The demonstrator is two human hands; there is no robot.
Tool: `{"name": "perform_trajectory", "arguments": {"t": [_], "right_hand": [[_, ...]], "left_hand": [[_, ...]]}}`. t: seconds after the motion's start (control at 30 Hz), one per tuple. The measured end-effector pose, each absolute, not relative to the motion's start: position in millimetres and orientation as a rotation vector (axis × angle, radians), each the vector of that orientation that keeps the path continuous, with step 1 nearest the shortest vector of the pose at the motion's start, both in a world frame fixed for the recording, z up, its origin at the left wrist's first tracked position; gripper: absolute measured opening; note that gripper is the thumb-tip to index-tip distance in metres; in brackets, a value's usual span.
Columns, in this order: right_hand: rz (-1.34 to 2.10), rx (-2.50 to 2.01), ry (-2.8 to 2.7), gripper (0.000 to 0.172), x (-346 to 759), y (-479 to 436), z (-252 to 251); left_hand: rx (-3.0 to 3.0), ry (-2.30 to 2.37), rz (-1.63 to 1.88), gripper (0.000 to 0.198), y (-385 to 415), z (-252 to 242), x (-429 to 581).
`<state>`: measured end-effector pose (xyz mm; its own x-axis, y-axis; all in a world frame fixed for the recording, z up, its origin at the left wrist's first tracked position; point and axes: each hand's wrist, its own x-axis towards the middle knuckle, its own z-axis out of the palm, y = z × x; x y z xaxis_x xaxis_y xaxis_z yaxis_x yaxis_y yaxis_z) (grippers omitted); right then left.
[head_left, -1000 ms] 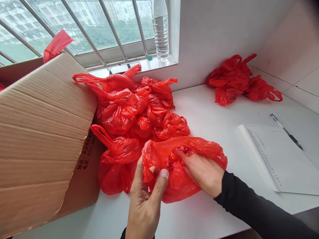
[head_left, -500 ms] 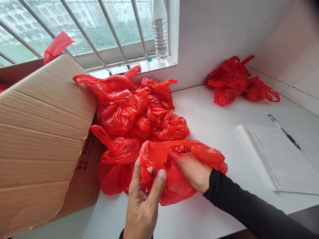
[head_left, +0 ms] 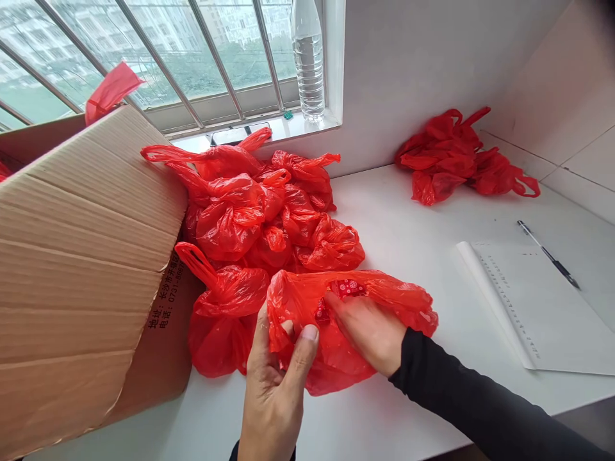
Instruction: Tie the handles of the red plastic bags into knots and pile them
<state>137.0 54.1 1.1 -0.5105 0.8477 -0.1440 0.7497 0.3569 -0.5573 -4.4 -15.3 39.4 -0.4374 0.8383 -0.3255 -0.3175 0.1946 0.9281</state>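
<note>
An opened red plastic bag (head_left: 336,365) rests on the white table in front of me. My left hand (head_left: 278,384) grips the bag's left edge, thumb on the near side and fingers behind the film. Inside the bag's mouth is my right hand (head_left: 368,330), its fingertips down in the bag and hidden from view. Small red packets with a white pattern (head_left: 349,287) show in the opening, close to the right fingers. Whether the right hand holds one of them cannot be seen.
Several tied red bags (head_left: 230,218) are heaped behind. A large cardboard box (head_left: 86,275) stands at left. More red bags (head_left: 446,160) lie at the back right, near an open notebook (head_left: 548,307) and a pen (head_left: 548,253). A water bottle (head_left: 310,70) is on the windowsill.
My right hand has shifted slightly to the left and deeper into the bag. The left hand keeps its grip with barely any movement.
</note>
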Motion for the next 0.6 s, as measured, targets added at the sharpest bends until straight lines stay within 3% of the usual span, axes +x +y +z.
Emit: {"name": "perform_trajectory", "arguments": {"t": [0.2, 0.6], "right_hand": [[0.762, -1.42, -2.664, 0.026, 122.4, 58.4, 1.3], [0.687, -1.523, -2.538, 0.015, 129.3, 58.1, 6.8]], "left_hand": [[0.499, 1.422, 1.479, 0.081, -13.9, 38.6, -5.2], [0.56, 1.413, 1.448, 0.059, -12.3, 37.6, -6.3]]}}
